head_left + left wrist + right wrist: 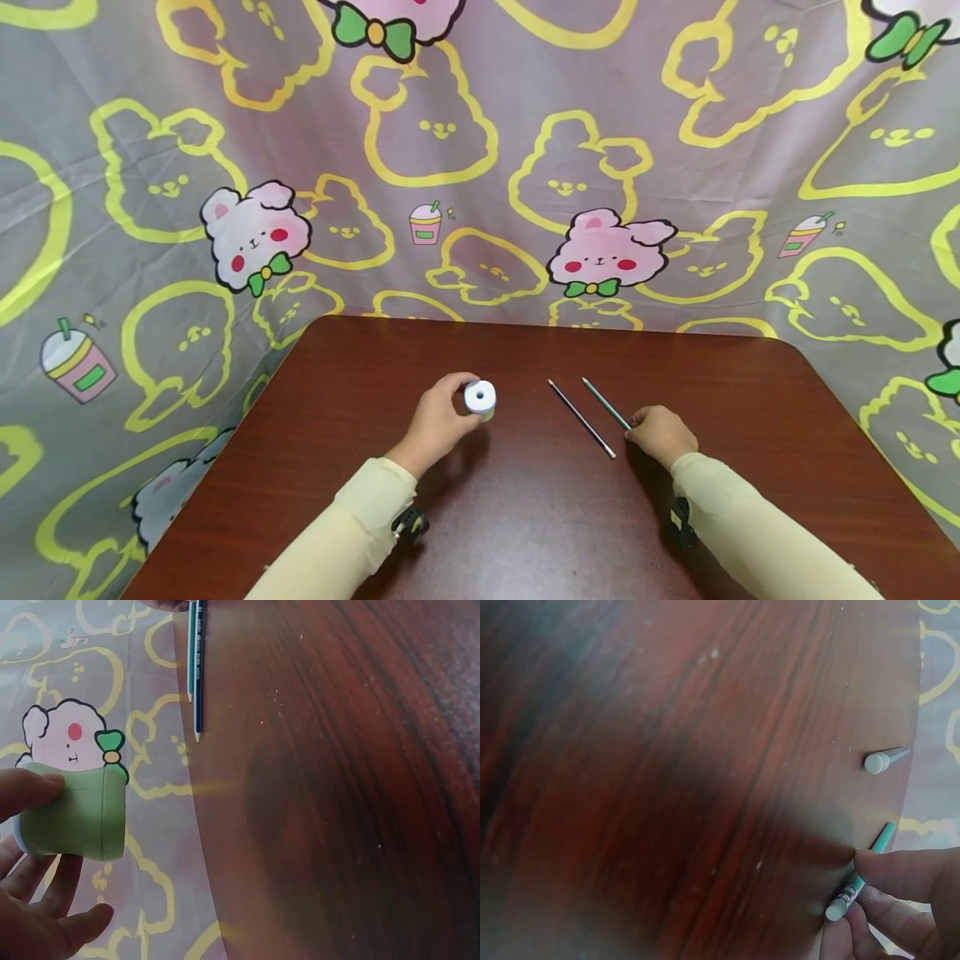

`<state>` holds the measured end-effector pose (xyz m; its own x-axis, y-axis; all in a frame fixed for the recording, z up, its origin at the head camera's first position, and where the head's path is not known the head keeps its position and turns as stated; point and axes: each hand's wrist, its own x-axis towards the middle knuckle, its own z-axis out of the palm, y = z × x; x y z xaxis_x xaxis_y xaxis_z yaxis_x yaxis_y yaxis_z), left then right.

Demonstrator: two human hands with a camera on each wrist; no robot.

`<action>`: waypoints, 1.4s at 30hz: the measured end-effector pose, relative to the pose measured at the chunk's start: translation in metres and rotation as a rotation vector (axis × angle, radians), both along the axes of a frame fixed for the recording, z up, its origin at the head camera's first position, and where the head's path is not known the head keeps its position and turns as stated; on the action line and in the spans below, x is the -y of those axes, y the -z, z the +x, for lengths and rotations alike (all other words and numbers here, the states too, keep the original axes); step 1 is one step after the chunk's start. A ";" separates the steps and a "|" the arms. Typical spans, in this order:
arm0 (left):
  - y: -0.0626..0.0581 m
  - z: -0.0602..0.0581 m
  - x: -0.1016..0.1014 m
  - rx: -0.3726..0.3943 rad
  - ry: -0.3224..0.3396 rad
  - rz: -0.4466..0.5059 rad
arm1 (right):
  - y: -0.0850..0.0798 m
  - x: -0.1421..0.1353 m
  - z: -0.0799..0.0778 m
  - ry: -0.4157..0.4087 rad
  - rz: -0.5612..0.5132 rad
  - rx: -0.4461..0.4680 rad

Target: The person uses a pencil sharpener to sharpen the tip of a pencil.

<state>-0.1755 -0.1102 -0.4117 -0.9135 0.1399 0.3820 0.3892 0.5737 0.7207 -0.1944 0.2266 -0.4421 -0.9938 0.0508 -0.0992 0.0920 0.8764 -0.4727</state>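
My left hand (438,425) grips a small round pencil sharpener (75,814) between thumb and fingers. Its body is green, and its white top (480,389) with a dark hole in the middle faces up in the head view. To the right, my right hand (663,433) pinches a teal pencil (603,401) near its eraser end, thumb on one side and fingers on the other. The eraser tip (837,909) pokes out past the fingers in the right wrist view. A dark blue pencil (579,417) lies on the table between the hands, just left of the teal one.
The dark brown wooden table (517,517) has rounded far corners. Behind and around it hangs a grey cloth (480,200) printed with yellow outlines and pink bunnies. A dark strapped device (408,523) sits on the left wrist, another (681,521) on the right.
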 end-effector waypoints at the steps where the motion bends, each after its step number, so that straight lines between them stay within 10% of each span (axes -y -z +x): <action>1: 0.001 -0.001 -0.001 -0.003 0.002 -0.006 | 0.000 0.000 0.000 -0.001 0.001 -0.001; 42: 0.023 -0.033 -0.036 0.118 0.046 0.007 | -0.002 0.003 -0.001 -0.037 0.033 -0.026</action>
<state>-0.2081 -0.0739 -0.4344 -0.9449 0.1802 0.2733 0.3271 0.5524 0.7667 -0.1952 0.2240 -0.4401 -0.9972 0.0167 -0.0724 0.0473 0.8941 -0.4454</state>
